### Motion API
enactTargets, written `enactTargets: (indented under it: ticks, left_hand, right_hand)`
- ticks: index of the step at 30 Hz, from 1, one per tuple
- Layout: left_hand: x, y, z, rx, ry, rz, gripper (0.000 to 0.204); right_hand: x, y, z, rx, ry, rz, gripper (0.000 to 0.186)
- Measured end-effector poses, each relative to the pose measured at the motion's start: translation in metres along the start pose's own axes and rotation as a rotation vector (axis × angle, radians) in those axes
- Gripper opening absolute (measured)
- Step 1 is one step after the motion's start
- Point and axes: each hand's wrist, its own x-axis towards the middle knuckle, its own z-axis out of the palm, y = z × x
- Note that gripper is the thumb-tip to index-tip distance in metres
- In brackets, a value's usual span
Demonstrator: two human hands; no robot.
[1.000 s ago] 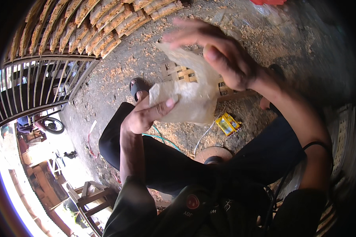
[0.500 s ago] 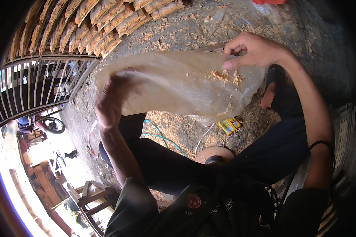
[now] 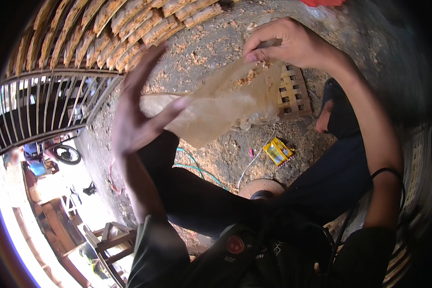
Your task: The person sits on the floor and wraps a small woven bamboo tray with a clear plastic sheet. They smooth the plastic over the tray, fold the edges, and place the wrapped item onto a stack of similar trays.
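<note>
A cloudy, see-through plastic sheet [image 3: 216, 105] hangs in front of me, dusted with orange-brown crumbs near its upper right corner. My right hand [image 3: 285, 43] pinches that corner between thumb and fingers. At the sheet's left end, my left hand [image 3: 141, 110] is spread, thumb and fingers wide apart and a little blurred. Its thumb lies in front of the sheet's edge; whether it touches cannot be told. Behind the sheet, a woven bamboo tray [image 3: 295, 91] shows at the right, partly covered.
Stacked bamboo racks with crumbly orange-white slabs [image 3: 129, 29] fill the upper left. A yellow packet [image 3: 278, 151] and a green cord [image 3: 197, 168] lie on the crumb-strewn floor between my legs. A wooden stool [image 3: 113, 245] stands lower left; red plastic [image 3: 321, 2] lies far off.
My left hand has opened off the sheet's left end, and the sheet has folded narrower. My right hand has shifted up and left with its corner, uncovering the woven tray.
</note>
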Motion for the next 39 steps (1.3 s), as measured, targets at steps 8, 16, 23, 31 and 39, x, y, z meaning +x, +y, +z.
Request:
enactTargets:
  ticks: [8,16,23,31,39]
  left_hand:
    - [0.026,0.022,0.039,-0.403,-0.48,-0.409,0.044]
    - [0.0,0.036,0.071,-1.447,0.123,-0.707,0.053]
    - [-0.008,0.032,0.094,-1.707,0.251,-0.53,0.053]
    - [-0.013,0.04,0.088,-1.447,0.17,-0.533,0.056]
    - [-0.027,0.018,0.091,-1.233,0.095,-0.604,0.057]
  right_hand:
    - [0.014,-0.012,0.003,-0.574,0.131,-0.311,0.022]
    - [-0.008,-0.042,0.096,-0.498,0.35,-0.345,0.078]
    - [-0.011,-0.011,0.1,-0.578,0.173,0.1,0.108]
    - [-0.006,-0.025,0.095,-0.676,0.081,-0.102,0.101]
    - [-0.001,-0.022,0.088,-0.544,0.275,-0.279,0.098]
